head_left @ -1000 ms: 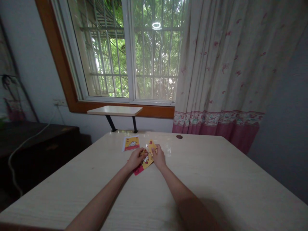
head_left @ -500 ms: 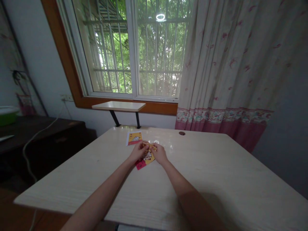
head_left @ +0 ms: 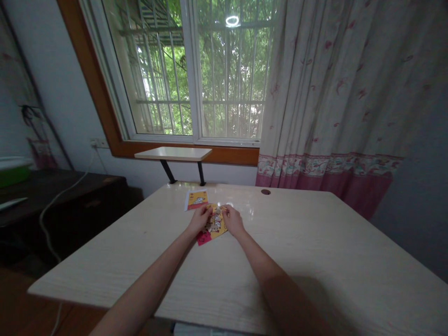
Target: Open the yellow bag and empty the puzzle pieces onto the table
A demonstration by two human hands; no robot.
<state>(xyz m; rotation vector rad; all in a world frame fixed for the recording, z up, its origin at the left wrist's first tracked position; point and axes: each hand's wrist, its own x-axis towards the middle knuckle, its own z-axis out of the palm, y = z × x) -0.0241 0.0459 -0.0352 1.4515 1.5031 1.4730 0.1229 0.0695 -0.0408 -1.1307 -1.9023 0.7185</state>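
Between my hands is a yellow and red printed piece (head_left: 217, 225) with cartoon figures on it. Whether it is a card, a folded sheet or a flat packet, I cannot tell. My left hand (head_left: 200, 219) pinches its left side near the upper edge. On the other side, the curled fingers of my right hand (head_left: 232, 219) grip the upper right corner. The red lower corner points towards me, low over the table (head_left: 297, 233). Just beyond my left hand lies a yellow and red picture card (head_left: 196, 199) with a white border.
A small raised shelf (head_left: 173, 153) on black legs stands at the table's back left. A round cable hole (head_left: 265, 192) is near the back edge. Behind are a barred window and a long curtain (head_left: 325, 165). A dark cabinet (head_left: 70, 200) with a white cable stands left.
My hands have moved a little apart along the upper edge of the printed piece, with the right hand shifting right. More of its printed face shows between them. The picture card lies still.
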